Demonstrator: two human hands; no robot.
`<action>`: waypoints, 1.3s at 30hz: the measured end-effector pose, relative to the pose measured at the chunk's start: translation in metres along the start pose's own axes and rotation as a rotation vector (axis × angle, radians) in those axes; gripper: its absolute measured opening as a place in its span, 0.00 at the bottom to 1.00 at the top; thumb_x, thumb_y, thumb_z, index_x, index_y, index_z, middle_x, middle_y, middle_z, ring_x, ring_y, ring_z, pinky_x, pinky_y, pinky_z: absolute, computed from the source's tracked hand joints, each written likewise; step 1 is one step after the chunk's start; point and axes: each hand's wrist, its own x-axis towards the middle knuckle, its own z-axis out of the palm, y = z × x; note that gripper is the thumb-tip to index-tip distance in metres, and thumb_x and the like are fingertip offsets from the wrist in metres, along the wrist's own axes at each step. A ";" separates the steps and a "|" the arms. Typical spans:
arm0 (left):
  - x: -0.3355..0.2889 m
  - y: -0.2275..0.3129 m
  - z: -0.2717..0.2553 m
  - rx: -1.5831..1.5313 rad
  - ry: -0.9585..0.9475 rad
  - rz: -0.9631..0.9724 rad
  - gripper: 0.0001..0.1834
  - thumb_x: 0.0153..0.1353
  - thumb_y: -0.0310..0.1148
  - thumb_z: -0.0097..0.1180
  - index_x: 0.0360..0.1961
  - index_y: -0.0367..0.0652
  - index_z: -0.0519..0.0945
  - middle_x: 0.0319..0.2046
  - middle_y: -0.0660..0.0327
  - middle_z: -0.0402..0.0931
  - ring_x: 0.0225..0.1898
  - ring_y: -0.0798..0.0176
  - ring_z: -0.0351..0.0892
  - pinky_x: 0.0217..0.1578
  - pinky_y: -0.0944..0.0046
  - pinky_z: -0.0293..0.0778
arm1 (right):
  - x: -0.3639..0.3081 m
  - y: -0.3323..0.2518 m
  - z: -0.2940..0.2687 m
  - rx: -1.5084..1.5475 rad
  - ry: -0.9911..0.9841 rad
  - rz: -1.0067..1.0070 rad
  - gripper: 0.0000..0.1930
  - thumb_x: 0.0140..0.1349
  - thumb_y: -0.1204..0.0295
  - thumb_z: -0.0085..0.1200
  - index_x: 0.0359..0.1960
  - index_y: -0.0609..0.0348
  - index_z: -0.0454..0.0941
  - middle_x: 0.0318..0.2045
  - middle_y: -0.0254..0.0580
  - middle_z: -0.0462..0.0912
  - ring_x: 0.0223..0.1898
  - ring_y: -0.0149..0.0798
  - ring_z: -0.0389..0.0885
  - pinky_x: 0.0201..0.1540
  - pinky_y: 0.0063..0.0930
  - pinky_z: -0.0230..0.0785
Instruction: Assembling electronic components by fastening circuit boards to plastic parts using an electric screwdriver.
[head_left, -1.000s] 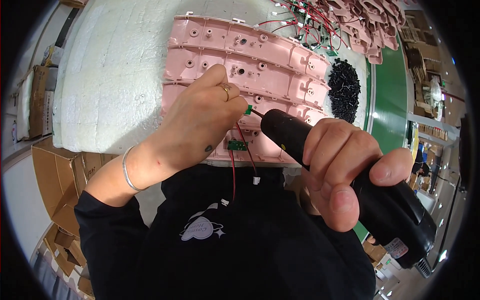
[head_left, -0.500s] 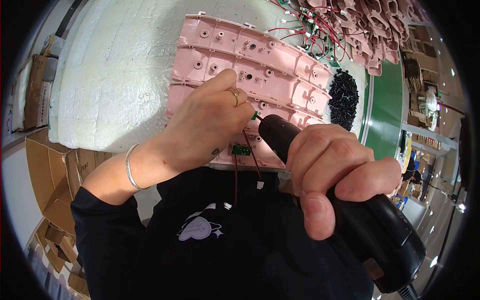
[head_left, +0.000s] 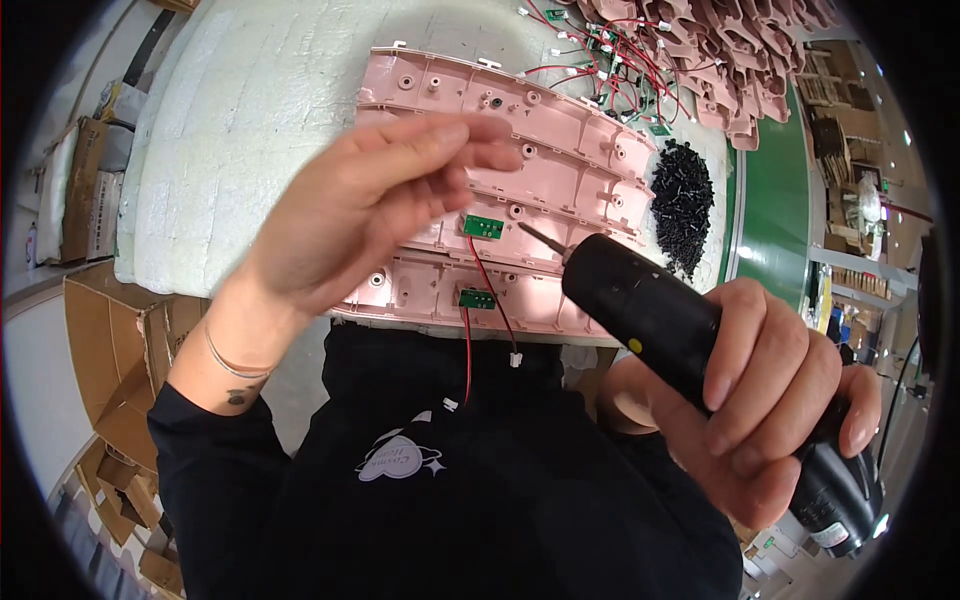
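Note:
My right hand (head_left: pixel 770 390) is wrapped round a black electric screwdriver (head_left: pixel 640 310), its thin bit pointing up and left, clear of the panels. My left hand (head_left: pixel 370 200), slightly blurred, hovers over several pink plastic panels (head_left: pixel 580 178) lying side by side; its fingers are loosely apart and nothing shows in them. A small green circuit board (head_left: pixel 484 227) sits on the second panel from me, just left of the bit's tip. Another green board (head_left: pixel 477 298) sits on the nearest panel. Red and black wires run from both toward me, ending in white connectors (head_left: pixel 515 360).
Beyond the panels' right end lies a pile of black screws (head_left: pixel 682 205). Farther back are tangled wired boards (head_left: pixel 625 60) and a heap of pink plastic parts (head_left: pixel 730 70). Foam wrap (head_left: pixel 230 150) covers the table. Cardboard boxes (head_left: pixel 115 350) stand at left.
My left hand has let go of the circuit board and lifted up and left. The screwdriver has pulled back right from the panel, uncovering the board on the second panel.

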 end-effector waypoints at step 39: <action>-0.020 -0.020 0.030 -0.287 -0.015 -0.204 0.08 0.53 0.13 0.57 0.34 0.30 0.75 0.31 0.51 0.79 0.33 0.61 0.83 0.35 0.67 0.82 | 0.007 -0.012 0.005 0.192 0.222 -0.202 0.16 0.46 0.77 0.58 0.37 0.53 0.68 0.14 0.21 0.73 0.15 0.17 0.71 0.25 0.11 0.72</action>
